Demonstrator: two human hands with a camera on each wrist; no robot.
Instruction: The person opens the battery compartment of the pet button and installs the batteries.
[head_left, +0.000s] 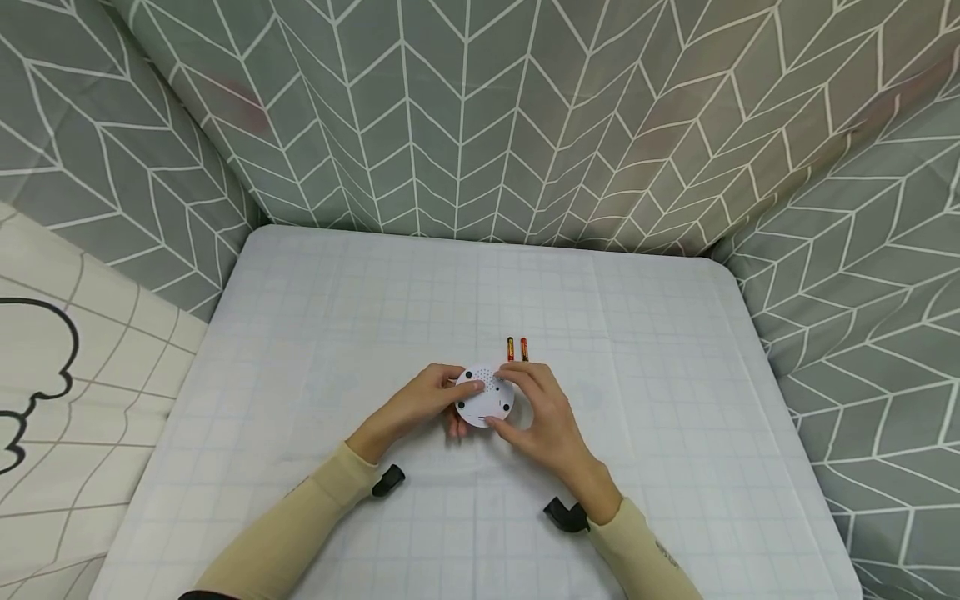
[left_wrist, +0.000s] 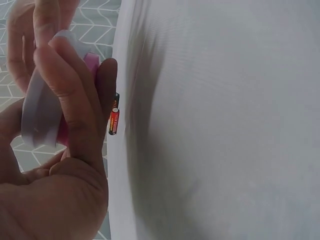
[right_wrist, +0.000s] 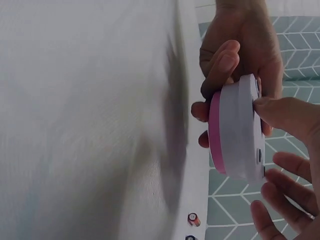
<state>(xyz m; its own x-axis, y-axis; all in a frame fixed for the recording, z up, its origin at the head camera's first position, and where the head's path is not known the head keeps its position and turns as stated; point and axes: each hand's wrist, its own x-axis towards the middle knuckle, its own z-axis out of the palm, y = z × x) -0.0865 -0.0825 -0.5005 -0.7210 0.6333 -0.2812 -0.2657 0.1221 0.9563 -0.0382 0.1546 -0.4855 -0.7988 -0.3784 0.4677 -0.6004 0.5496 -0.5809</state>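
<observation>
A round white plastic device [head_left: 477, 410] with small black feet and a patch of little holes faces up in the head view. Its other side carries a pink layer [right_wrist: 216, 135], seen edge-on in the right wrist view. My left hand [head_left: 429, 393] holds it from the left, thumb across the holed face and fingers underneath. From the right, my right hand [head_left: 546, 414] has its thumb on the near part of that face and fingertips at the far edge. Beyond the hands lie two small batteries, a left one [head_left: 511, 348] and a right one [head_left: 524, 350].
A white cloth with a faint grid covers the table [head_left: 360, 292]. Patterned grey-green curtains [head_left: 465, 125] hang behind it and at its sides. Black wrist mounts [head_left: 566, 515] stick out from both sleeves.
</observation>
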